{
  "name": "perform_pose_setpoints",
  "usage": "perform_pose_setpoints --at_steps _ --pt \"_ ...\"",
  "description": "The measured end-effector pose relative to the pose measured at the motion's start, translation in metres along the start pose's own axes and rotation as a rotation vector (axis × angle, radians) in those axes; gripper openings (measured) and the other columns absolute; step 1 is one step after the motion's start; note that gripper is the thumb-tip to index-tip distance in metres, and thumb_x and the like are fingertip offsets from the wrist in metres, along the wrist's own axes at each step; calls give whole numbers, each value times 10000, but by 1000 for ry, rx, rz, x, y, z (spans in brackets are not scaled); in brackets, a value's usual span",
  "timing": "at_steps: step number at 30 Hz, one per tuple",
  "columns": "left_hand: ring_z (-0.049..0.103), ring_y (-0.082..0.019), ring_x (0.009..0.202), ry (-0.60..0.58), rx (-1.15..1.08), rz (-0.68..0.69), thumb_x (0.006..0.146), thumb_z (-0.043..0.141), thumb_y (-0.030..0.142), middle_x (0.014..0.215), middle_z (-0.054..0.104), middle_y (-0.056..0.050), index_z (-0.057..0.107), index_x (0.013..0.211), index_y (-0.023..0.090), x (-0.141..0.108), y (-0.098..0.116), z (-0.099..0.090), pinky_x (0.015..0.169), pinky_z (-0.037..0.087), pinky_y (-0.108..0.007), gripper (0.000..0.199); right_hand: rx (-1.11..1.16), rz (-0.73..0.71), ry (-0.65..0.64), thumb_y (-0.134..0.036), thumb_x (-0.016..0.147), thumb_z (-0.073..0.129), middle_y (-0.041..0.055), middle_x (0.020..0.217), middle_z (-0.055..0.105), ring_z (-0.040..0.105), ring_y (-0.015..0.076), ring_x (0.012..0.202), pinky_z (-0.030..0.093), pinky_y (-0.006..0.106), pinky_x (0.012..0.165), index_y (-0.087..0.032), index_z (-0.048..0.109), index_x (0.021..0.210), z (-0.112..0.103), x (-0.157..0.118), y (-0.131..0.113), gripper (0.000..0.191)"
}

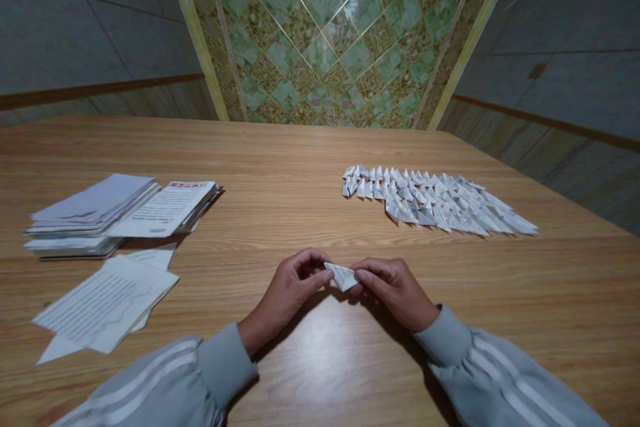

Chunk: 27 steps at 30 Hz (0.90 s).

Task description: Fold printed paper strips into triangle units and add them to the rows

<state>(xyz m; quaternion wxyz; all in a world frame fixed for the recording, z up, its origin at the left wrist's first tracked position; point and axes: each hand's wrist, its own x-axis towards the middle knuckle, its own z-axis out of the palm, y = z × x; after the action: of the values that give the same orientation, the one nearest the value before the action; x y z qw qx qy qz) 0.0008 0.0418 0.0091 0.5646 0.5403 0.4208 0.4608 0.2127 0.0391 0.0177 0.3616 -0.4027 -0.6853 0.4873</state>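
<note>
A small folded paper triangle [343, 277] with print on it is held level above the wooden table, between both hands. My left hand [295, 283] pinches its left corner with thumb and fingers. On the other side, my right hand [397, 289] grips the right corner, its thumb on the front face. The paper's lower point faces down toward me. Parts of the fingers behind the paper are hidden.
Rows of folded paper pieces [430, 199] lie at the right back of the table [280, 160]. Stacked papers [90, 207] and a printed stack [167, 209] sit at the left. Loose printed sheets [107, 300] overlap nearer me. Walls stand beyond the table.
</note>
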Motion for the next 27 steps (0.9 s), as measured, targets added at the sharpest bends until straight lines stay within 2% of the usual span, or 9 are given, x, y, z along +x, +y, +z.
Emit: perform_pose_setpoints --at_steps 7,12,16,19,21,24,27 --pt "572 -140 664 18 -47 -20 762 730 311 709 652 -11 666 761 144 0 -3 1 650 449 -260 179 39 -25 -96 -456 962 525 54 758 738 652 146 646 507 253 628 -149 725 1070 0 -1 5 382" --pt "565 -142 678 53 1 35 820 675 308 719 629 -7 634 783 157 1 -5 0 654 452 -258 161 0 -63 -169 -456 996 444 80 856 748 666 163 701 531 289 682 -147 663 1213 0 -1 1 436" --pt "561 -144 690 56 10 67 819 675 350 736 617 2 630 830 166 0 -3 1 652 448 -252 190 -250 -130 -55 -424 989 459 86 917 743 674 190 802 519 304 729 -171 694 1163 -2 0 -3 386" --pt "573 -153 721 3 42 95 818 672 337 759 633 -8 652 833 163 -2 0 3 681 456 -262 176 -281 -171 -32 -390 967 508 83 959 735 663 194 848 503 300 752 -177 712 1110 1 1 -2 327" --pt "585 -161 757 -14 72 115 823 661 315 796 646 -19 661 855 164 -3 1 5 708 464 -269 154 -218 -164 -44 -367 951 533 56 902 725 645 173 790 489 273 706 -181 705 1114 6 1 -1 301" --pt "579 -150 743 55 99 121 812 677 285 798 627 -4 634 880 175 -6 1 8 681 461 -252 136 -137 -121 -39 -313 917 574 -10 693 646 568 124 611 443 230 602 -165 690 1128 14 1 2 283" --pt "550 -136 679 75 163 116 814 680 268 723 597 14 609 789 171 -8 1 11 629 438 -235 124 -188 -148 17 -233 875 601 -17 673 626 559 121 604 439 232 614 -154 685 1125 19 1 4 276"
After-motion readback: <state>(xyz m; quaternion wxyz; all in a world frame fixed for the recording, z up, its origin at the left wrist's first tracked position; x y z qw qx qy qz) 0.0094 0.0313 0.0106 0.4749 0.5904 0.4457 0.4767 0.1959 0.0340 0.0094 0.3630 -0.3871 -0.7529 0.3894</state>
